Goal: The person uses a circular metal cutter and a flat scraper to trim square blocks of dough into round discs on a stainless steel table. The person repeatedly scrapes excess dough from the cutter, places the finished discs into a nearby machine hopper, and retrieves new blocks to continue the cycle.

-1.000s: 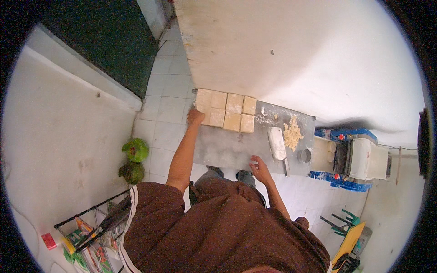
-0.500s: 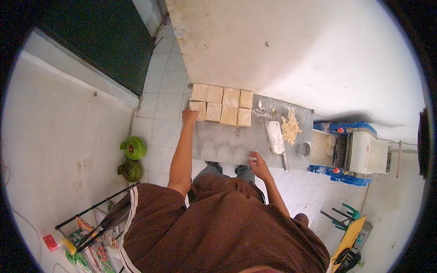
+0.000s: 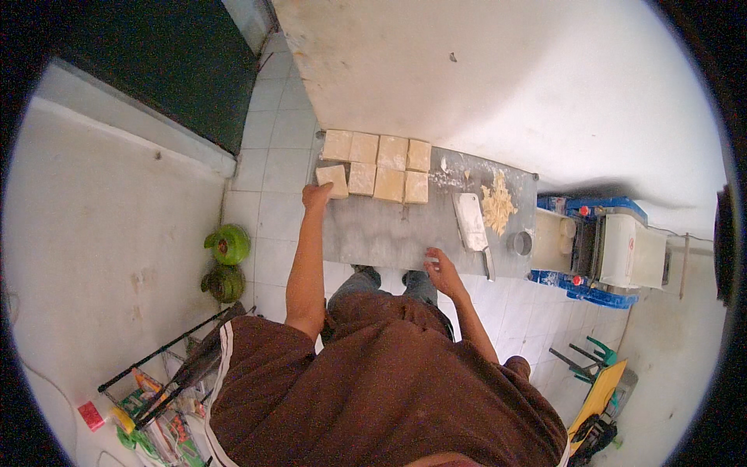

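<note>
Left hand (image 3: 315,196), left of centre: grasping dough block (image 3: 333,180), askew; best pinched lightly, kept level. Right hand (image 3: 442,269), centre: empty, loosely curled.

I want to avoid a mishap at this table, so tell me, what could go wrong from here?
The left hand has the skewed pale block only near one corner, close to the left edge of the table, so it might slip or get dented.

The cleaver lies with its handle reaching the front edge; the empty right hand or the body could knock it off.
</note>
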`<state>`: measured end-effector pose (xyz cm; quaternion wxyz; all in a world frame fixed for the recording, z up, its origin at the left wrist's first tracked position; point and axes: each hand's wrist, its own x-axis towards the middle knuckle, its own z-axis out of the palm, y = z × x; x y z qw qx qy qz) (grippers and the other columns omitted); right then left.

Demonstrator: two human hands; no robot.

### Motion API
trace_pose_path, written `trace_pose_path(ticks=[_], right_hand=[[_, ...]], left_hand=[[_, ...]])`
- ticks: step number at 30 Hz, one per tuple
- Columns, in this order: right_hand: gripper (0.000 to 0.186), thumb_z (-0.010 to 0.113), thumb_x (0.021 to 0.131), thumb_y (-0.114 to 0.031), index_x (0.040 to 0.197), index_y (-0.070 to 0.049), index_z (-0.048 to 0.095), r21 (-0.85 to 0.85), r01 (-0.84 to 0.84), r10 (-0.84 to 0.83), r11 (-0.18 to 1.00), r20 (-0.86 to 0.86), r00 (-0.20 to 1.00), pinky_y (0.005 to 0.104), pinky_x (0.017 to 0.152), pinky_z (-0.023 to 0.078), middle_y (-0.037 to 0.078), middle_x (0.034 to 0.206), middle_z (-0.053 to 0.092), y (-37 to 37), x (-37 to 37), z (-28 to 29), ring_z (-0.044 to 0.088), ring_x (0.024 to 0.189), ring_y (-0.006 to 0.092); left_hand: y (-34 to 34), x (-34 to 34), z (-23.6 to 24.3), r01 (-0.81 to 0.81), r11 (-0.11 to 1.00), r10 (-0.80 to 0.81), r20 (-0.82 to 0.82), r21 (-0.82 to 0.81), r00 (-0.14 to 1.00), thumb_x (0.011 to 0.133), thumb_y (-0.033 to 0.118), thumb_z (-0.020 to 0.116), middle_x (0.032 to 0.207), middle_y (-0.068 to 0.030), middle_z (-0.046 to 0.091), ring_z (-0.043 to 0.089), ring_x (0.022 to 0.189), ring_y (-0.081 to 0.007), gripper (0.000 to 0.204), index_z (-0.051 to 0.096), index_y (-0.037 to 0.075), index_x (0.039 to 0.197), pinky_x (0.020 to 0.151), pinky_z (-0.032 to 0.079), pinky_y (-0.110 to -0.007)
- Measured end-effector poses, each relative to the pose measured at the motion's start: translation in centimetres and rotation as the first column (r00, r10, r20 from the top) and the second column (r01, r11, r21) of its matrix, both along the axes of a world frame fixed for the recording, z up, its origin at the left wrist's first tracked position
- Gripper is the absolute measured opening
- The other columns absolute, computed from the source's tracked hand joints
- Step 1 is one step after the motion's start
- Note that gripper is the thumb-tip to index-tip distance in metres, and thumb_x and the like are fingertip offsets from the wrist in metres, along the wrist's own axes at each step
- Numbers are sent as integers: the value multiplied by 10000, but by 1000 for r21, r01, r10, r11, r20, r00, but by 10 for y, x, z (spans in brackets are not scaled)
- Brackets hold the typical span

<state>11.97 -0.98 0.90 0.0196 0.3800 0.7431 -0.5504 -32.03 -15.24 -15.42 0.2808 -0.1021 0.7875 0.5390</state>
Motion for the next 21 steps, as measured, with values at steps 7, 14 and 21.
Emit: trace_pose_path(ticks=[7, 14, 21], right_hand=[[430, 632, 1015, -161, 1406, -24, 517, 35, -2, 2, 999, 0, 1000, 413, 971, 558, 178, 1360, 634, -2, 5, 6, 678, 1171, 315], [431, 627, 1012, -192, 1392, -12, 533, 88, 1, 5, 996, -74, 997, 433, 944, 562, 205, 1352, 634, -4, 3, -8, 703, 1101, 343], [422, 600, 1010, -160, 1396, -2, 533, 162, 164, -155, 973, -65, 986, 442, 984, 546, 234, 1339, 628, 6, 4, -21, 669, 1142, 382]], left_hand=[[-45, 39, 33, 218, 976, -217, 54, -2, 975, 735, 246, 895, 1032, -200, 727, 733, 852, -294, 552, 633, -49, 1121, 654, 594, -399], [-33, 123, 89, 488, 864, -491, 9, -120, 871, 737, 269, 899, 1101, -188, 723, 708, 1033, -330, 671, 569, -10, 1250, 894, 564, -428], [50, 209, 118, 716, 698, -716, 32, -16, 698, 780, 273, 864, 1226, -273, 674, 656, 1152, -440, 660, 531, -21, 1270, 985, 527, -481]])
